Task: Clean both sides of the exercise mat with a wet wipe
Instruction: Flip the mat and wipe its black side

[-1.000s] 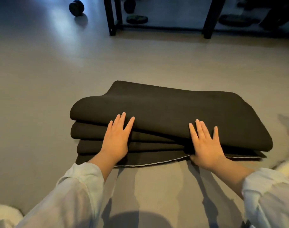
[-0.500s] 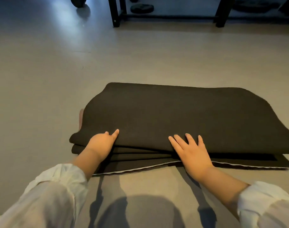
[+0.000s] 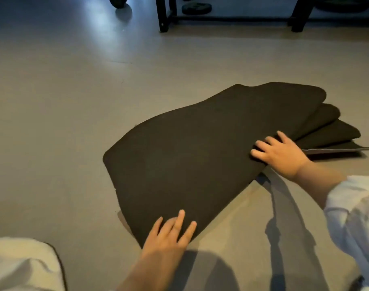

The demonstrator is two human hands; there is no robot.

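A dark folded exercise mat (image 3: 196,152) lies on the grey floor, its layers fanned out at the right end. My left hand (image 3: 169,232) rests flat with straight fingers on the mat's near corner. My right hand (image 3: 278,152) lies on the top layer's right edge, fingers spread and slightly bent over the fold. A thin pale trim shows on the lowest layer at the right. No wet wipe is visible.
A black metal frame (image 3: 164,15) and a weight plate (image 3: 197,8) stand at the back. A dumbbell (image 3: 117,2) lies at the far left. A white cloth (image 3: 21,265) sits at the lower left corner.
The mat has swung round, its left end now toward me and the layers fanned to the right. Both hands have shifted along it; my left hand has flattened on the near corner.
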